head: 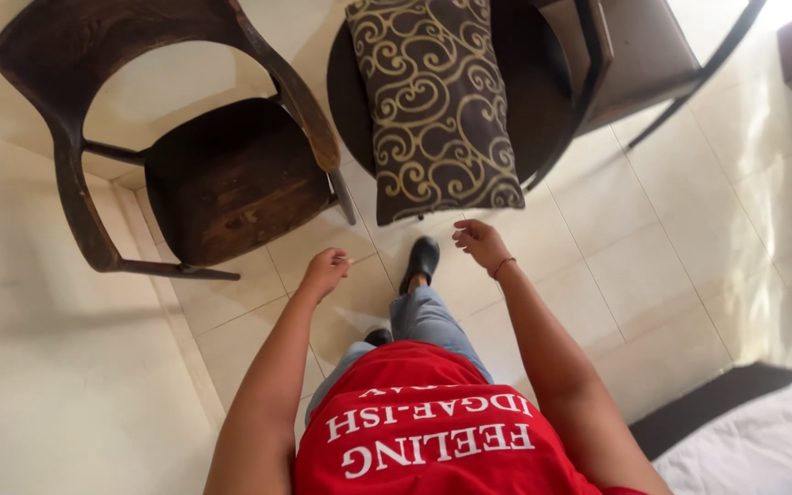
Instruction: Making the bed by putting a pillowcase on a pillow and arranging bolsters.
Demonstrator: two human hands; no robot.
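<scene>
Head view: the person stands on the pale tiled floor (pixel 653 275), one black shoe (pixel 421 261) stepped forward, both arms reaching ahead. The left hand (pixel 324 272) is loosely curled with nothing in its grip, hovering just below the front edge of the dark wooden armchair (pixel 222 179). The right hand (pixel 480 243) has its fingers spread narrow and relaxed, also empty, just beneath the lower end of the brown cushion (pixel 437 105) with cream swirl pattern. That cushion lies lengthwise across the round dark table (pixel 538 87), its near end overhanging the table's front edge, likely because it is longer than the top. A second chair (pixel 639 55) stands behind the table, and white bedding (pixel 763 440) shows at the lower right
</scene>
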